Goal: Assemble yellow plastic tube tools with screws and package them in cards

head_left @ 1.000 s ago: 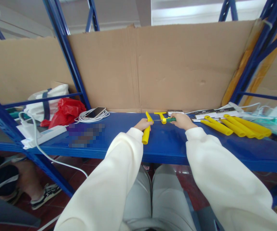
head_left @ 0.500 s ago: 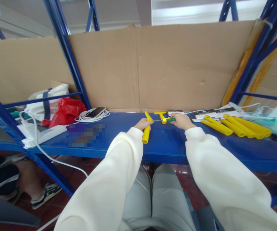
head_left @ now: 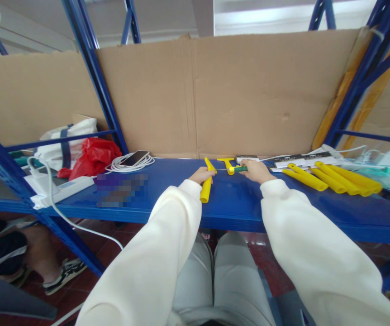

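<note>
My left hand is closed around a yellow plastic handle, held upright-slanting over the blue shelf. My right hand grips the green and yellow handle of a screwdriver. Its thin metal shaft points left, and the tip meets the yellow handle beside my left fingers. Behind the screwdriver lies a yellow T-shaped piece, partly covered by the tool. Several more yellow handles lie in a group to the right of my right hand.
Flat black-and-white packets lie behind the yellow handles. At left are a coiled white cable with a phone, a red plastic bag and a power strip. Cardboard walls the back; blue posts frame the shelf.
</note>
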